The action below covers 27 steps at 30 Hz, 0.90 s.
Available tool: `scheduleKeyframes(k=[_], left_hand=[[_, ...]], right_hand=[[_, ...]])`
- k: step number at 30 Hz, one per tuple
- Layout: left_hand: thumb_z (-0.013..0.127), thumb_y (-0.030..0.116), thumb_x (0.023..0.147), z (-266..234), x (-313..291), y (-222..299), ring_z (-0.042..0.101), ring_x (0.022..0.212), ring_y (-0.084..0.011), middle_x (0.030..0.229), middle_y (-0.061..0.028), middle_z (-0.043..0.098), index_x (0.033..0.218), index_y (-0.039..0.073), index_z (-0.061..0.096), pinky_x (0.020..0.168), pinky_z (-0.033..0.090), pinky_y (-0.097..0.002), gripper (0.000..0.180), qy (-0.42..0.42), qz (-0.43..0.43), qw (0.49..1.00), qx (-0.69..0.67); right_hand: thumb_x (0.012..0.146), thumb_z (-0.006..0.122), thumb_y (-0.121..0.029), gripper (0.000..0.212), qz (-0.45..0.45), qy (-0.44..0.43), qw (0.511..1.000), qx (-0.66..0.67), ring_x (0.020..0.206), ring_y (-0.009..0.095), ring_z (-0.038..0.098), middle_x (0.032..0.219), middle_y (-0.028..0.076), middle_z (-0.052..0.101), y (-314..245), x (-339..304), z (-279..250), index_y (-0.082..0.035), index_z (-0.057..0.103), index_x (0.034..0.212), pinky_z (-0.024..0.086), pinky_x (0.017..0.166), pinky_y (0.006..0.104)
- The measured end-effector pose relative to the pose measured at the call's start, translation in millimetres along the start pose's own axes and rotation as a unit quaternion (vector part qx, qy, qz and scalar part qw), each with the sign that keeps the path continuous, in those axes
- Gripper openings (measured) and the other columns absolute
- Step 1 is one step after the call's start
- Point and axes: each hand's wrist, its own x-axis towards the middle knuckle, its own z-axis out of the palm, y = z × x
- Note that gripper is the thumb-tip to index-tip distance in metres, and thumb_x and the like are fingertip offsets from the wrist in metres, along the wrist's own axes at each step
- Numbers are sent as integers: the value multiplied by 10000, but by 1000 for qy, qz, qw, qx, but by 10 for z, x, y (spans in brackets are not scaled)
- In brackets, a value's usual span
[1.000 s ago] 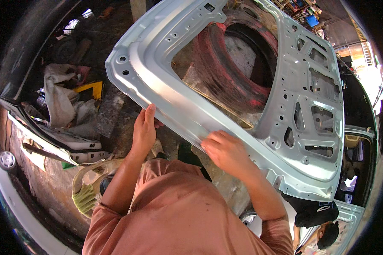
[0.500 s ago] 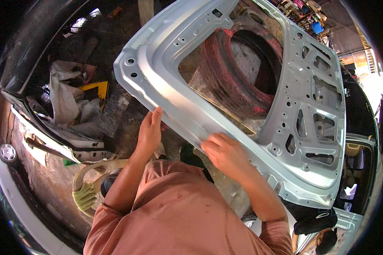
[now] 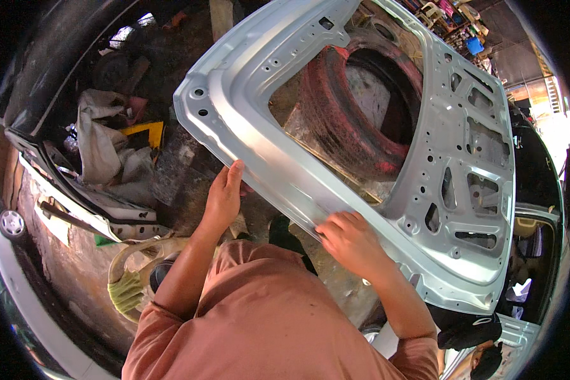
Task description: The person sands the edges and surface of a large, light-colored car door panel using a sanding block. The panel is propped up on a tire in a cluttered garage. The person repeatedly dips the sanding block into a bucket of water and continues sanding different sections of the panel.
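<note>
A bare silver-grey car tailgate panel (image 3: pixel 285 171), with a window opening and many cut-outs, lies tilted across the middle and right. My left hand (image 3: pixel 225 193) grips its near edge, thumb along the top and the other fingers hidden beneath. Farther right along the same edge, my right hand (image 3: pixel 351 240) rests on the panel with its fingers curled and pressed together. Whatever those fingers may hold is hidden. Through the window opening, a worn black tire with red smears (image 3: pixel 354 120) shows below the panel.
A chair (image 3: pixel 117 269) with a green cloth on its frame stands at my left. Beyond it are a grey cloth (image 3: pixel 98 142) and a yellow angled piece (image 3: pixel 149 134). A white car (image 3: pixel 19 278) borders the far left. Another person (image 3: pixel 472 332) is at the lower right.
My right hand has slid right and slightly down along the panel's near edge, its fingers more tightly curled. My left hand keeps its grip in the same spot.
</note>
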Motion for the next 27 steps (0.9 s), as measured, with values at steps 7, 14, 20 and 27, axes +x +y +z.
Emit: scheduleKeyframes(k=[7, 14, 20, 27], left_hand=[[468, 524, 1106, 81, -30, 85, 623, 782, -139, 904, -57, 664, 1221, -23, 648, 763, 521, -320, 587, 0, 14, 1000, -19], [454, 521, 1111, -17, 32, -11, 645, 781, -150, 898, -68, 692, 1224, -14, 651, 759, 520, -304, 581, -16, 22, 1000, 2], [454, 538, 1104, -31, 72, -92, 655, 802, -152, 925, -70, 699, 1222, -1, 655, 776, 526, -311, 587, -51, 6, 998, -32], [444, 438, 1126, 35, -13, 47, 658, 814, -177, 951, -79, 695, 1226, -20, 650, 784, 538, -332, 512, -25, -5, 992, -122]], right_hand=[[876, 736, -109, 125, -16, 29, 999, 16, 1003, 286, 648, 1000, 71, 625, -118, 403, 78, -90, 675, 983, 523, 895, 433], [841, 756, -102, 207, -26, 24, 999, -17, 1018, 313, 644, 1044, 96, 607, -280, 965, 221, -76, 682, 1032, 522, 922, 457], [816, 772, -75, 293, -25, -17, 1000, 0, 1006, 315, 646, 1042, 84, 606, -28, 40, 36, -64, 693, 1098, 532, 900, 438], [880, 679, -95, 132, -54, 101, 993, 14, 953, 329, 660, 963, 117, 610, -369, 1325, 263, -54, 663, 1004, 541, 846, 459]])
